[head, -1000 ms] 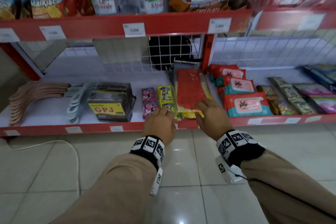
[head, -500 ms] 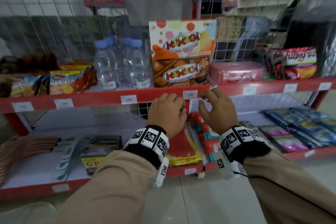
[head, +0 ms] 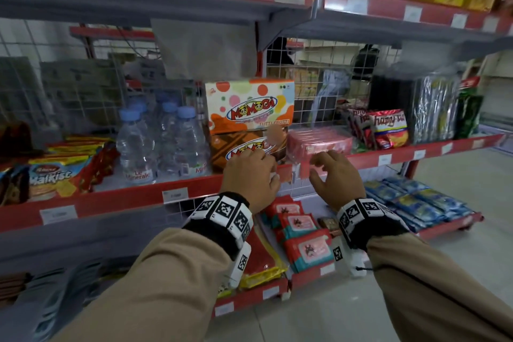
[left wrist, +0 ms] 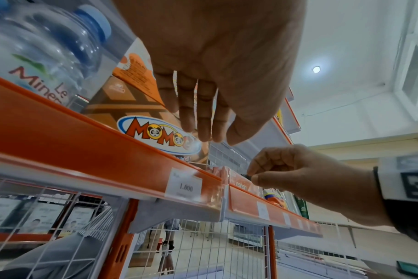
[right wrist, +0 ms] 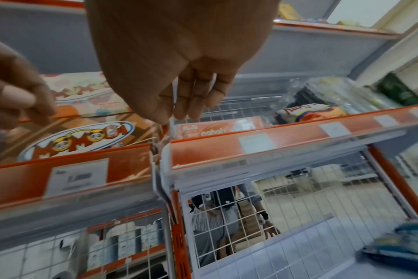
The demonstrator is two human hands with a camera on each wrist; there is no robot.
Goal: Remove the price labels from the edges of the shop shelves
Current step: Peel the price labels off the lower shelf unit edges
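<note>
Both my hands at shelf edge (left wrist: 88,151) nr 1.000 label (left wrist: 185,186); left hand (head: 249,175) fingers straight, empty; right hand (head: 336,175) loosely curled, empty.

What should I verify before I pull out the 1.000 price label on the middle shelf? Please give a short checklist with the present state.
1. The 1.000 price label sits in the shelf edge strip: ok.
2. The left hand is free, with its fingers straight above the label: ok.
3. The right hand is free: cannot tell. Its fingers are curled, thumb against forefinger, and may be pinching something small.
4. Nothing lies between the left fingers and the label: ok.
5. The clear cover over the label is lifted: cannot tell.
6. The Momogi box stands behind the strip and does not hang over it: ok.
</note>
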